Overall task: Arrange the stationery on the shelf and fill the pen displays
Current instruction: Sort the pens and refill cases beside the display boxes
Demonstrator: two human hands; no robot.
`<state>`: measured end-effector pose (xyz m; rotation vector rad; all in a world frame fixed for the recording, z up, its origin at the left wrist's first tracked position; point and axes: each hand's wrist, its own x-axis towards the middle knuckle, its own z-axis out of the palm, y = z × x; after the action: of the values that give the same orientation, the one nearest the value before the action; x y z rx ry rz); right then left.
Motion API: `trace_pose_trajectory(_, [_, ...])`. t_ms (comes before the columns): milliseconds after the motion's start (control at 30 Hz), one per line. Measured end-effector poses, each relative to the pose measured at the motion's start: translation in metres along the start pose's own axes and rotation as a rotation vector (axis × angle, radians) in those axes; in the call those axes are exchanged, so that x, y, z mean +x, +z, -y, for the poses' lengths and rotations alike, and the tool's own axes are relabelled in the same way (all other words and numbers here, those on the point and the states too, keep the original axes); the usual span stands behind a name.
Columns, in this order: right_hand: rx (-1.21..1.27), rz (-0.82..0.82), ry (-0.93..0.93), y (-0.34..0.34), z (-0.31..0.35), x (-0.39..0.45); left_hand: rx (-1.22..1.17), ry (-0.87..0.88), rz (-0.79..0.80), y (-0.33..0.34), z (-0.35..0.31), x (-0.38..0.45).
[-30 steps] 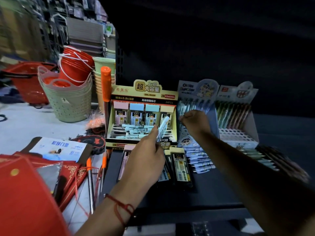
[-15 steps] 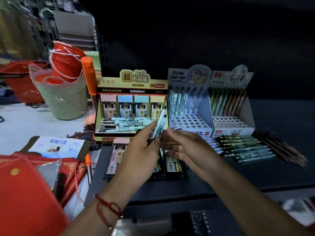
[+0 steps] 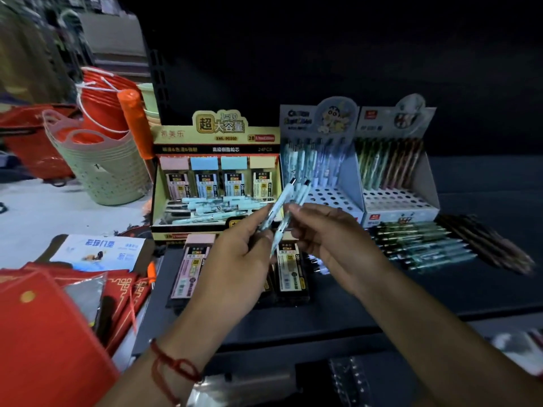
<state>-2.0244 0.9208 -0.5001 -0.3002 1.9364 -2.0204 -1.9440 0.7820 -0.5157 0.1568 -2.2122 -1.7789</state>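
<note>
Pale-blue patterned pens [image 3: 286,205] with dark tips slant up from the left hand [image 3: 235,259], whose grip pinches them; the right hand [image 3: 332,245] pinches one alongside. Beyond stands the white pen display [image 3: 326,160], half filled.

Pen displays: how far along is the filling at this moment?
Partly done. Both pen displays have only their back rows filled; the front holes are empty. In hand: the left hand holds light blue pens, and the right hand takes one. Left: loose pens on the shelf, more in the lead box.
</note>
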Motion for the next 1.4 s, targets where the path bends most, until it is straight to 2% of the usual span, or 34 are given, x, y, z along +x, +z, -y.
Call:
trace_pose_trajectory(167, [-0.016, -0.161, -0.096, -0.013, 0.005, 0.004, 0.080, -0.004, -0.042, -0.008, 0.008, 0.001])
trace_pose_trajectory(433, [-0.273, -0.397, -0.445, -0.032, 0.015, 0.021, 0.244, 0.043, -0.074, -0.010, 0.001, 0.001])
trace_pose_trajectory(600, [-0.417, -0.441, -0.509, -0.035, 0.019, 0.046, 0.369, 0.081, -0.081, -0.015, -0.002, -0.001])
trace_pose_trajectory(867, [-0.698, -0.462, -0.510, -0.031, 0.019, 0.077, 0.391, 0.071, -0.122, -0.027, 0.001, 0.003])
trace_pose_trajectory(1400, [-0.805, -0.434, -0.361, -0.017, 0.016, 0.105, 0.425, 0.087, -0.108, -0.025, -0.002, 0.004])
